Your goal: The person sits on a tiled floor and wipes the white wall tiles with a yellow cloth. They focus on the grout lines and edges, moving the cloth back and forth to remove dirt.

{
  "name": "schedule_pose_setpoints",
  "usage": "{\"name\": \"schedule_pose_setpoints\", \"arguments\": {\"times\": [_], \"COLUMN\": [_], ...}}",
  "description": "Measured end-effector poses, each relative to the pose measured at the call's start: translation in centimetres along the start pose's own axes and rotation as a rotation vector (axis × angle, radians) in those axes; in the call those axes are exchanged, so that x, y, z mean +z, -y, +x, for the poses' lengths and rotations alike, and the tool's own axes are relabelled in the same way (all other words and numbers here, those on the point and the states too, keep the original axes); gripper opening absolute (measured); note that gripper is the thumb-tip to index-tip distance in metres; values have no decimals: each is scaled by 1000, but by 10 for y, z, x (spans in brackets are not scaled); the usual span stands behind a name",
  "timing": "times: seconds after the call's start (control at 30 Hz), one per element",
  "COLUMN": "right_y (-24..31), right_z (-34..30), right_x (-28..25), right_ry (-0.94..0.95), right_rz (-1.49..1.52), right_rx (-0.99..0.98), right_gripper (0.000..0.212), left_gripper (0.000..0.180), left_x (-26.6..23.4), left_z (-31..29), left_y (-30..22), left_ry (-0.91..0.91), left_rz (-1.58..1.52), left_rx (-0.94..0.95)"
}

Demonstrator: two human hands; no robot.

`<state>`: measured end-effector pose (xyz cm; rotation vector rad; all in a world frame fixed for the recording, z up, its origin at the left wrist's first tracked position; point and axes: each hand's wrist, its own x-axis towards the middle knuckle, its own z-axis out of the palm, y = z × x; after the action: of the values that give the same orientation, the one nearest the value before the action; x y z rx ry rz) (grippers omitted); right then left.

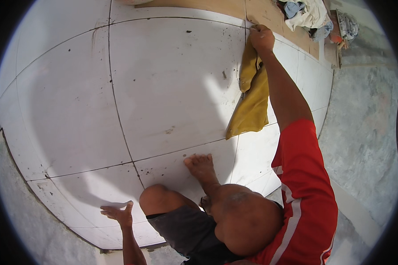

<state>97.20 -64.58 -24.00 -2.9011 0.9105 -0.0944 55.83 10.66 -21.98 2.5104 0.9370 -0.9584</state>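
Well forward, the right grip (pixel 263 39) is closed around the top end of a yellow cloth (pixel 256 110), which trails back over the tiles (pixel 168 84); whether its lower end rests on them or hangs just above, I cannot tell. The left grip (pixel 120 215) holds nothing, fingers spread, beside the left knee (pixel 156 198); its contact with the tiles is unclear. The tiles lie in place, but specks (pixel 189 31) and a brown smudge (pixel 169 130) mark them, so the surface seems only partly clean, with dirt left to lift. For moving, the widest stretch runs left of the cloth, bounded on its near side by the bare foot (pixel 202 167). A tan sheet (pixel 292 36) begins just beyond the right grip, rags (pixel 311 15) lie past it, and grey concrete (pixel 362 115) borders the right edge.
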Motion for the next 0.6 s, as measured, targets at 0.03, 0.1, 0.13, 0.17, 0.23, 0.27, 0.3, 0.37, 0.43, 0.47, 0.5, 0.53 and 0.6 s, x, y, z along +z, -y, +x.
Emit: {"name": "schedule_pose_setpoints", "arguments": {"times": [0.03, 0.1, 0.13, 0.17, 0.23, 0.27, 0.3, 0.37, 0.43, 0.47, 0.5, 0.53, 0.6], "right_y": [6, 10, 8, 9, 11, 13, 14, 11, 3, 3, 3, 3, -11], "right_z": [0, -2, 2, 1, -2, -7, -14, -19, -18, -21, -26, -31, -56], "right_x": [1, -2, -3, -3, -2, -2, -2, -4, -7, -9, -11, -13, -17], "right_ry": [18, 49, 27, 15, -11, -13, -14, -22, -35, -9, 17, 42, 81], "right_rz": [21, 54, 10, 18, 31, 61, 91, 116, 105, 99, 94, 89, 71], "right_rx": [-12, -27, 13, 17, 25, -79, -182, -338, -443, -459, -476, -493, -509], "right_gripper": [32, 32, 33, 32, 30, 28, 26, 22, 19, 19, 18, 18, 17], "left_gripper": [163, 163, 163, 164, 164, 163, 163, 164, 165, 165, 165, 166, 166], "left_x": [-1, -4, -2, -1, -3, -3, -3, -2, -1, 1, 1, -1, 0], "left_z": [-1, 0, -1, -1, 1, -1, -1, 2, 2, 1, 1, 1, 0], "left_y": [0, 1, 0, -2, -3, -1, 1, 4, 5, 3, 2, 2, 1], "left_ry": [-2, 0, 14, 22, 19, 9, 0, 0, 5, 7, 8, 9, 10], "left_rz": [4, 15, 8, 2, 6, 14, 22, 30, 26, 16, 5, 13, 12], "left_rx": [-13, -29, -35, -42, -31, -19, -6, -15, -13, -10, -6, -12, -24]}}
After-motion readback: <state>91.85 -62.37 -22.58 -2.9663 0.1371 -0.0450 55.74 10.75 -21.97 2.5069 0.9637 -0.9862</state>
